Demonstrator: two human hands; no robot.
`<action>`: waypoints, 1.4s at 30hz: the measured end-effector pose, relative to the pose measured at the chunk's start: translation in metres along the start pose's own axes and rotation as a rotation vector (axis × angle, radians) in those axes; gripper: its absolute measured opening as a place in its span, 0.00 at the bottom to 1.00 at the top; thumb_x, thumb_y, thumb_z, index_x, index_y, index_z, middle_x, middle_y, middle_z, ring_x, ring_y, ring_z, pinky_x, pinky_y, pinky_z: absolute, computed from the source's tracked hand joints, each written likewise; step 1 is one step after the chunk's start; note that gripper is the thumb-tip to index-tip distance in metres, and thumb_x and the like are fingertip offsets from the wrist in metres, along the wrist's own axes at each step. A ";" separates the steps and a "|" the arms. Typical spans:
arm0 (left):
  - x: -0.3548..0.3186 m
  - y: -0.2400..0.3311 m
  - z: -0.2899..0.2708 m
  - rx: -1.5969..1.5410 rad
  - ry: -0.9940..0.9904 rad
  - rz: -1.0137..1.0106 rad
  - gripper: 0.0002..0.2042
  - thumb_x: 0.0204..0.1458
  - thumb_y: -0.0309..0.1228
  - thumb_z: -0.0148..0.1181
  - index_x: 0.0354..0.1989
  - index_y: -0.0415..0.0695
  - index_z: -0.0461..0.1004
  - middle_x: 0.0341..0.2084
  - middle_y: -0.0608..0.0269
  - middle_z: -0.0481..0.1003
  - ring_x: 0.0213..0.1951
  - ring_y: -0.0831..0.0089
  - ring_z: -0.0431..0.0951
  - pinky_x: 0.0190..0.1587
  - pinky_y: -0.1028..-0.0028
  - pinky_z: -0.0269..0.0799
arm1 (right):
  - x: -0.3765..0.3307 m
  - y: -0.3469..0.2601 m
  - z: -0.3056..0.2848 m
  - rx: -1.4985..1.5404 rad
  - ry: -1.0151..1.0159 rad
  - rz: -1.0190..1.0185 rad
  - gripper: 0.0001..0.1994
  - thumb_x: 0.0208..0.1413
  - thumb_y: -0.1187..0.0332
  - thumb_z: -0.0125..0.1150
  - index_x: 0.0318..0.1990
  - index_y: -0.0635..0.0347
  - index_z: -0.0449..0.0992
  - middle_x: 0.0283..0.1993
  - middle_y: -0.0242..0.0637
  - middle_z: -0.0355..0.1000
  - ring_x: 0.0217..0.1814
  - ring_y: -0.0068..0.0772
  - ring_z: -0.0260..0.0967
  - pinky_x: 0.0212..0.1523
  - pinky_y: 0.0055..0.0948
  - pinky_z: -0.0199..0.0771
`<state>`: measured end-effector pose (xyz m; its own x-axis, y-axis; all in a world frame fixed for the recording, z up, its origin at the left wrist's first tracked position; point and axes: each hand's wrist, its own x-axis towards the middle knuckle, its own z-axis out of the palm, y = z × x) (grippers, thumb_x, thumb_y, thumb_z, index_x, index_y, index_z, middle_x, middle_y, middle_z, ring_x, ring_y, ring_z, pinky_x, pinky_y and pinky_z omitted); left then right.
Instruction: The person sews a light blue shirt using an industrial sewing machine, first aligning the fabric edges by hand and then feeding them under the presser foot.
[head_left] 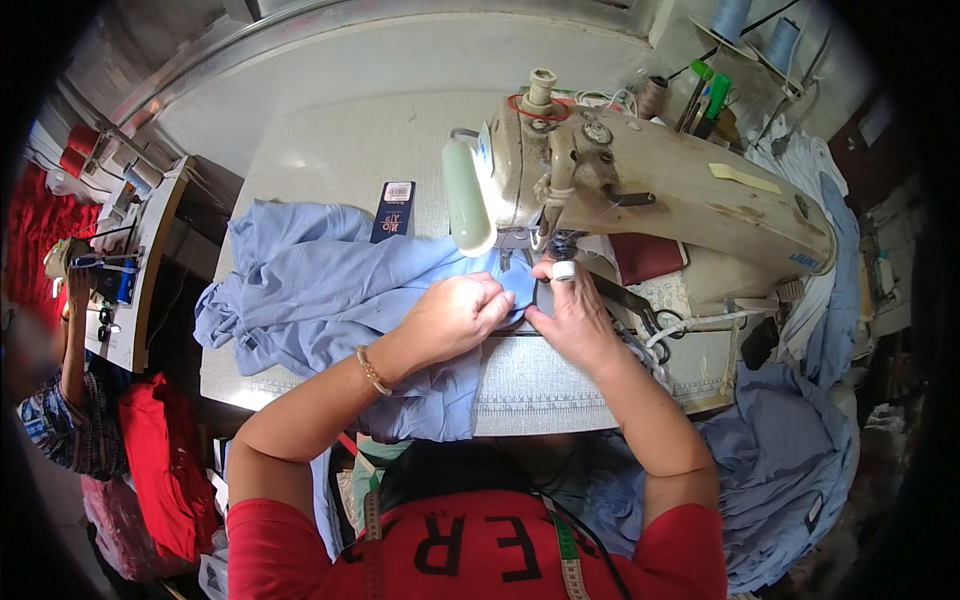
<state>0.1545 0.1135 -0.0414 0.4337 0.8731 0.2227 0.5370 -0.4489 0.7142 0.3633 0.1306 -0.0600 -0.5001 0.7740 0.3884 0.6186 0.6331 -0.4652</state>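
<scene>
A light blue cloth (320, 290) lies bunched on the white sewing table (340, 150), its edge running under the needle of a beige sewing machine (660, 190). My left hand (455, 315) pinches the cloth edge just left of the presser foot. My right hand (570, 310) presses flat on the cloth right beside it, with a white thimble on one finger near the needle. The needle tip itself is hidden behind my fingers.
Black scissors (645, 315) lie on the table right of my right hand. More blue cloth (800, 450) hangs at the right. Thread cones (730, 20) stand behind the machine. Another person (70, 400) works at a table on the left, beside red fabric (165, 470).
</scene>
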 end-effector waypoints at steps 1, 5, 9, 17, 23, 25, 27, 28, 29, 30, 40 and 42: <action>0.000 0.001 -0.001 -0.061 0.026 -0.070 0.13 0.60 0.33 0.52 0.28 0.37 0.72 0.21 0.58 0.70 0.26 0.67 0.70 0.29 0.69 0.66 | 0.001 -0.001 -0.001 -0.028 0.006 -0.029 0.27 0.42 0.72 0.69 0.50 0.60 0.64 0.51 0.47 0.66 0.56 0.50 0.64 0.59 0.42 0.62; -0.005 -0.007 0.005 -0.290 0.180 -0.191 0.14 0.65 0.34 0.47 0.29 0.37 0.68 0.20 0.69 0.62 0.26 0.82 0.59 0.28 0.77 0.61 | 0.001 -0.001 0.002 -0.062 0.017 -0.053 0.26 0.41 0.71 0.70 0.48 0.59 0.64 0.49 0.44 0.66 0.52 0.48 0.65 0.56 0.42 0.63; -0.009 -0.013 0.010 -0.285 0.252 -0.201 0.15 0.66 0.36 0.46 0.31 0.37 0.67 0.21 0.71 0.62 0.26 0.82 0.59 0.29 0.77 0.61 | 0.004 -0.006 0.004 -0.129 0.073 -0.166 0.19 0.42 0.72 0.67 0.44 0.58 0.68 0.45 0.40 0.69 0.49 0.44 0.66 0.53 0.40 0.63; -0.003 -0.025 0.009 -0.301 0.378 -0.255 0.16 0.66 0.38 0.45 0.32 0.38 0.67 0.21 0.72 0.61 0.27 0.81 0.59 0.31 0.78 0.62 | 0.001 -0.001 0.005 -0.196 0.028 -0.339 0.11 0.45 0.74 0.61 0.39 0.57 0.75 0.35 0.34 0.69 0.41 0.35 0.69 0.45 0.35 0.65; 0.000 -0.034 0.008 -0.280 0.383 -0.227 0.13 0.65 0.34 0.45 0.36 0.35 0.67 0.20 0.50 0.66 0.24 0.69 0.65 0.32 0.69 0.66 | 0.005 -0.005 0.001 -0.092 -0.006 -0.274 0.08 0.46 0.78 0.59 0.36 0.61 0.72 0.37 0.40 0.69 0.40 0.42 0.70 0.41 0.37 0.69; 0.001 -0.034 0.008 -0.309 0.373 -0.226 0.13 0.65 0.34 0.45 0.36 0.35 0.68 0.20 0.51 0.66 0.24 0.70 0.65 0.32 0.69 0.66 | 0.003 0.000 0.010 0.088 0.042 -0.207 0.07 0.46 0.79 0.58 0.35 0.63 0.71 0.38 0.43 0.68 0.39 0.47 0.70 0.40 0.40 0.70; 0.002 -0.033 0.007 -0.308 0.362 -0.232 0.13 0.66 0.35 0.45 0.36 0.35 0.68 0.20 0.53 0.67 0.25 0.71 0.65 0.32 0.69 0.66 | 0.005 0.002 0.014 0.077 0.053 -0.188 0.08 0.46 0.80 0.57 0.36 0.64 0.71 0.39 0.44 0.68 0.38 0.50 0.70 0.39 0.42 0.70; 0.002 -0.033 0.008 -0.317 0.362 -0.230 0.13 0.66 0.35 0.45 0.36 0.35 0.68 0.20 0.54 0.67 0.25 0.71 0.65 0.32 0.70 0.66 | 0.006 0.003 0.015 0.071 0.060 -0.178 0.08 0.47 0.80 0.57 0.37 0.65 0.71 0.39 0.45 0.68 0.37 0.51 0.70 0.39 0.43 0.71; 0.002 -0.034 0.007 -0.323 0.361 -0.228 0.14 0.66 0.35 0.45 0.36 0.35 0.68 0.20 0.54 0.67 0.25 0.72 0.65 0.32 0.70 0.66 | 0.007 0.004 0.016 0.027 0.066 -0.182 0.09 0.47 0.80 0.57 0.38 0.65 0.71 0.40 0.45 0.69 0.37 0.50 0.70 0.38 0.43 0.71; 0.003 -0.034 0.008 -0.328 0.360 -0.226 0.14 0.66 0.35 0.45 0.36 0.35 0.68 0.20 0.55 0.66 0.25 0.73 0.65 0.32 0.70 0.66 | 0.007 0.006 0.017 -0.018 0.073 -0.187 0.09 0.47 0.80 0.57 0.38 0.64 0.72 0.41 0.45 0.69 0.37 0.49 0.71 0.38 0.42 0.71; 0.004 -0.019 -0.008 -0.277 0.123 -0.127 0.12 0.53 0.32 0.62 0.40 0.36 0.73 0.30 0.59 0.73 0.40 0.74 0.71 0.46 0.73 0.67 | 0.003 -0.011 -0.003 -0.316 -0.028 -0.283 0.12 0.45 0.72 0.62 0.40 0.55 0.78 0.41 0.31 0.74 0.50 0.33 0.70 0.50 0.39 0.63; 0.009 -0.027 -0.013 -0.125 -0.018 -0.175 0.10 0.52 0.30 0.61 0.38 0.36 0.74 0.32 0.55 0.73 0.40 0.68 0.72 0.47 0.70 0.68 | 0.001 -0.010 -0.001 -0.234 -0.020 -0.295 0.10 0.46 0.73 0.60 0.38 0.56 0.77 0.40 0.33 0.73 0.50 0.34 0.70 0.59 0.49 0.57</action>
<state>0.1349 0.1357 -0.0500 0.3549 0.9317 0.0766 0.5122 -0.2624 0.8178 0.3567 0.1252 -0.0541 -0.6876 0.5600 0.4622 0.5667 0.8118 -0.1406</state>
